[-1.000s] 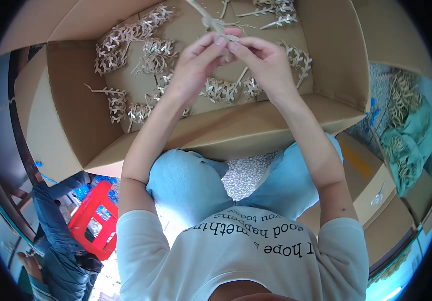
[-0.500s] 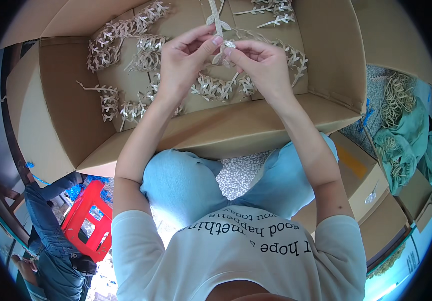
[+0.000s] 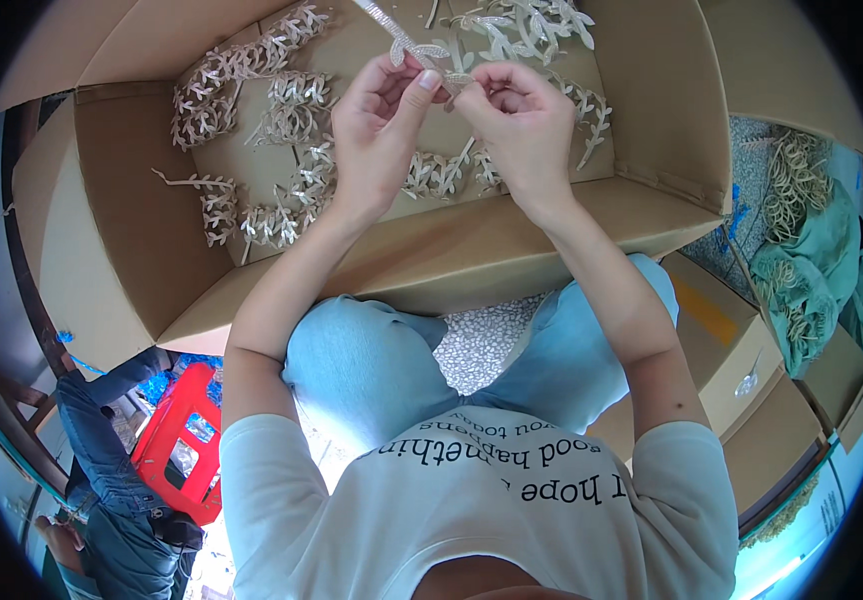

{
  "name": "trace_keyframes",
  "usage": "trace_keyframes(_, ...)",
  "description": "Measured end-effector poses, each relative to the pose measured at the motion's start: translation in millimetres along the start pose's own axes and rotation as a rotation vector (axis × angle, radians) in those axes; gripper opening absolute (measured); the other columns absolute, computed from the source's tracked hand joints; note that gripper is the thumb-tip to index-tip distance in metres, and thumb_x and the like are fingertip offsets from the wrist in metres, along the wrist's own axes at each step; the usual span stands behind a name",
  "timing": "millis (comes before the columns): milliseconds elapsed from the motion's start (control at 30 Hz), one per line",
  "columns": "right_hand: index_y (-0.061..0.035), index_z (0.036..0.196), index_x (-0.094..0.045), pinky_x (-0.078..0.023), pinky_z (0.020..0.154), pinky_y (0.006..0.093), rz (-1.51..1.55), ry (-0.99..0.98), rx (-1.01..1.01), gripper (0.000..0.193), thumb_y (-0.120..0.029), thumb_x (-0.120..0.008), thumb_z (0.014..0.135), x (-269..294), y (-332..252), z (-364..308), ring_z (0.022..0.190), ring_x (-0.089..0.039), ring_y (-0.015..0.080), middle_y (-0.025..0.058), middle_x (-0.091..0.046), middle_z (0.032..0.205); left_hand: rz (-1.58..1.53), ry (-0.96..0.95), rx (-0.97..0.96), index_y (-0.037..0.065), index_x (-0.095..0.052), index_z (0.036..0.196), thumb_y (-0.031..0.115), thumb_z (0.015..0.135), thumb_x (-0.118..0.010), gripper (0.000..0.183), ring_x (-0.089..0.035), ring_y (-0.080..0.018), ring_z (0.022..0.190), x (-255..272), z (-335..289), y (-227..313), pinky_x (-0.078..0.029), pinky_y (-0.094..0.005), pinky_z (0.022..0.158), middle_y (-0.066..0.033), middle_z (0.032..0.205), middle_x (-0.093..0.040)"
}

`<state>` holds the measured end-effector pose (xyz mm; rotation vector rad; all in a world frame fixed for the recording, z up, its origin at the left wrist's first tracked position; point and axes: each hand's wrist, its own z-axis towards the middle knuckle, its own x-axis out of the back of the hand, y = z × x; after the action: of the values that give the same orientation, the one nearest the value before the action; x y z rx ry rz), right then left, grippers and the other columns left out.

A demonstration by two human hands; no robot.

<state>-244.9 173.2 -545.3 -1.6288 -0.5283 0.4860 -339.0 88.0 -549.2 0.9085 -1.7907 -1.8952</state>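
Observation:
Over a large open cardboard box (image 3: pixel 641 120), my two hands meet on one glittery, pale leaf-shaped trim (image 3: pixel 389 28). My left hand (image 3: pixel 379 135) pinches its stem between thumb and fingers. My right hand (image 3: pixel 519 125) pinches the same trim close beside, at a small leaf (image 3: pixel 457 79). The upper end of the stem points up and left, free of both hands. Coils of similar leaf trim lie on the box floor: a long coil (image 3: pixel 241 60) at the left, a bunch (image 3: pixel 526 28) at the far right, and a coil (image 3: pixel 441 175) partly hidden behind my wrists.
The near box wall (image 3: pixel 421 255) stands just before my knees. At right are cartons (image 3: pixel 721 320), a green cloth (image 3: pixel 811 270) and a bundle of beige cord (image 3: pixel 793 190). A red plastic stool (image 3: pixel 166 430) and another person in dark clothes (image 3: pixel 116 500) are at lower left.
The trim has tilted, its upper end swinging left. My right-hand fingers have curled in more, and my left hand has shifted slightly right.

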Motion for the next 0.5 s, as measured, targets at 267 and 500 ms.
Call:
trace_keyframes(267,0.0036,0.084,-0.057,-0.037,0.042,0.0166,0.094,0.143,0.046,0.009,-0.003,-0.057,0.078,-2.7,-3.6,6.6,0.049,-0.050,0.0039,0.0018,-0.057,0.063,-0.104,0.009,-0.075,-0.001,-0.053,0.099,0.010,0.087,-0.056,0.017,-0.059,-0.0114,0.080,0.3,3.5,-0.7,-0.046,-0.0218,0.071,-0.0062,0.089,-0.060)
trace_keyframes(500,0.0013,0.086,-0.055,-0.035,0.040,0.0200,0.241,0.080,-0.014,0.007,-0.005,-0.053,0.084,40.5,-10.8,22.6,0.044,-0.045,0.0067,0.0036,-0.053,0.060,-0.320,0.130,-0.042,0.000,-0.054,0.097,0.009,0.086,-0.056,0.014,-0.058,-0.0119,0.076,26.3,13.3,9.1,-0.051,-0.0267,0.070,-0.0052,0.086,-0.058)
